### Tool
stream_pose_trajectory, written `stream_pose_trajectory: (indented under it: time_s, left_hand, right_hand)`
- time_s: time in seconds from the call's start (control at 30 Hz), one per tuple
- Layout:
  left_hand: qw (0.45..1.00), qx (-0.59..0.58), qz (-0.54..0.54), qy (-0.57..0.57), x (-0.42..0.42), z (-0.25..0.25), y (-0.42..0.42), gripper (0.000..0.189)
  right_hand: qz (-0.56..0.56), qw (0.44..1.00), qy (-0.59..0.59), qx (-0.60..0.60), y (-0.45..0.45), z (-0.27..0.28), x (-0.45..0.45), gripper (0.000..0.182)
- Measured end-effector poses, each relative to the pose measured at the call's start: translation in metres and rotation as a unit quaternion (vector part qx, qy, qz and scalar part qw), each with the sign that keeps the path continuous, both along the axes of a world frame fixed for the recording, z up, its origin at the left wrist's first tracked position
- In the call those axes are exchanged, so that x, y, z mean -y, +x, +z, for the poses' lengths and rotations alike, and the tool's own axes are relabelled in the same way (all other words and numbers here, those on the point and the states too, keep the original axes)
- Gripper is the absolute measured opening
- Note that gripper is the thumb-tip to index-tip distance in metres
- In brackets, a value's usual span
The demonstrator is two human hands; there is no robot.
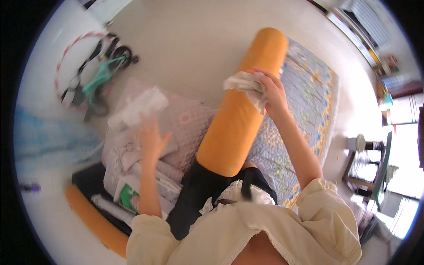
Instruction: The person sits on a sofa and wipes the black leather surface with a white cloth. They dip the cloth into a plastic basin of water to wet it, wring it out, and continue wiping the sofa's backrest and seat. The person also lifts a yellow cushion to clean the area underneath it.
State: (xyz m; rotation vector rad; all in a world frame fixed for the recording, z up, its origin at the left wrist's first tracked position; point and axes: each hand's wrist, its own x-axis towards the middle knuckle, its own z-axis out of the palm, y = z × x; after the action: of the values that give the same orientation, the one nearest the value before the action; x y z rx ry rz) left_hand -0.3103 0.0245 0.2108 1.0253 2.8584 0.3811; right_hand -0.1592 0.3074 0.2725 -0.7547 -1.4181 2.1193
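Observation:
A long orange bolster cushion (232, 132) slants away from my lap, its near end resting against my dark-clothed legs. On its upper side my right hand (273, 91) grips a crumpled white cloth or wipe (248, 84). My left hand (153, 137) is blurred, its thumb and fingers spread above a pile of folded bedding. Just beyond those fingertips is a blurred white tissue or cloth (142, 106); whether the fingers touch it is unclear. Pink quilted bedding (192, 135) lies beneath, between the left arm and the bolster.
A flowered quilted mat (308, 86) spreads to the right of the bolster. At left stand a child's teal balance bike (99, 78) and a striped hoop (57, 74). Another orange cushion (94, 220) lies at lower left. A dark-framed stool or table (367, 169) stands far right.

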Motion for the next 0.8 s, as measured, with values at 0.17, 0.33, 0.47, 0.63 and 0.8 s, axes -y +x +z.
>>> stream_pose_trajectory:
  time_s: [0.17, 0.33, 0.47, 0.63, 0.8]
  left_hand:
    - [0.947, -0.019, -0.265, 0.182, -0.166, 0.001, 0.100, 0.069]
    - [0.910, -0.149, -0.381, -0.059, -0.216, -0.011, 0.157, 0.055]
    - [0.918, -0.095, -0.385, -0.016, -0.225, -0.014, 0.160, 0.051]
    - [0.927, -0.102, -0.359, -0.035, -0.232, -0.010, 0.158, 0.052]
    - [0.981, -0.122, -0.145, -0.039, -0.247, -0.002, 0.165, 0.060]
  right_hand:
    - [-0.276, 0.947, -0.165, 0.005, 0.105, -0.073, 0.002, 0.031]
    - [-0.301, 0.907, -0.294, -0.029, 0.130, -0.110, 0.022, 0.031]
    - [-0.279, 0.908, -0.312, -0.013, 0.140, -0.135, 0.000, 0.030]
    - [-0.212, 0.915, -0.344, 0.017, 0.112, -0.172, -0.054, 0.031]
    - [-0.115, 0.919, -0.365, 0.095, 0.069, -0.170, -0.117, 0.033]
